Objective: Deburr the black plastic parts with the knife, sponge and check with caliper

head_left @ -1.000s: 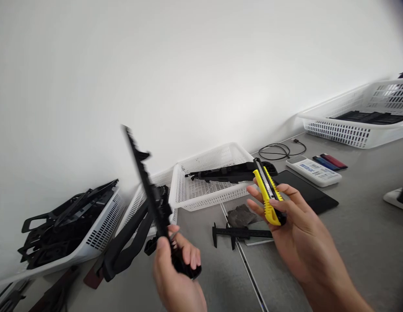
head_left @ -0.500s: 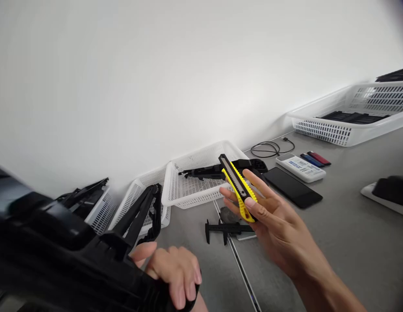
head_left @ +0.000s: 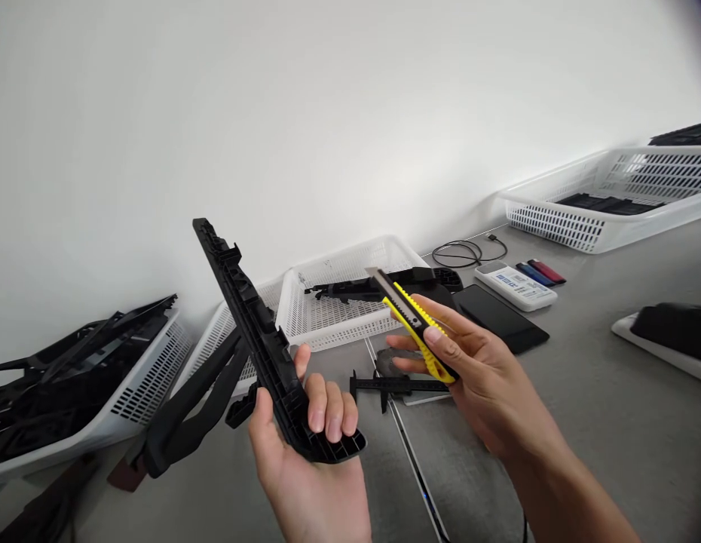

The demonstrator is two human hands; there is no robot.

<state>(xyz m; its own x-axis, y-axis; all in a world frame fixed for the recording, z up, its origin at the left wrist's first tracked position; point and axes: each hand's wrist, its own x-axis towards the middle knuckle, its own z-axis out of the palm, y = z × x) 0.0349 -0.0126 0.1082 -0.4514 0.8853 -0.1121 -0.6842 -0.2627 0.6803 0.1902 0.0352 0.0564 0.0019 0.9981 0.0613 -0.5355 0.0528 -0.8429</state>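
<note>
My left hand [head_left: 322, 460] grips the lower end of a long black plastic trim part [head_left: 260, 339], which stands tilted with its ribbed, clipped side showing. A yellow and black utility knife [head_left: 414, 320] lies in my right hand [head_left: 480, 369], with the thumb on its slider and a short length of blade out at the tip. The knife points up and left, apart from the trim part. Below and behind the knife, a black caliper [head_left: 399, 384] rests on the grey table [head_left: 604, 407], beside a dark roundish object I cannot make out.
White baskets with black parts stand at the left [head_left: 152, 377], in the middle [head_left: 339, 332] and at the far right [head_left: 604, 230]. On the table lie a black phone [head_left: 500, 317], a white calculator-like device [head_left: 514, 285], blue and red lighter-like items [head_left: 537, 273] and a black cable [head_left: 457, 254].
The black trim part has swung from the blurred lower left to a tilted upright pose, and my left hand has turned palm up. The knife's blade tip now sticks out.
</note>
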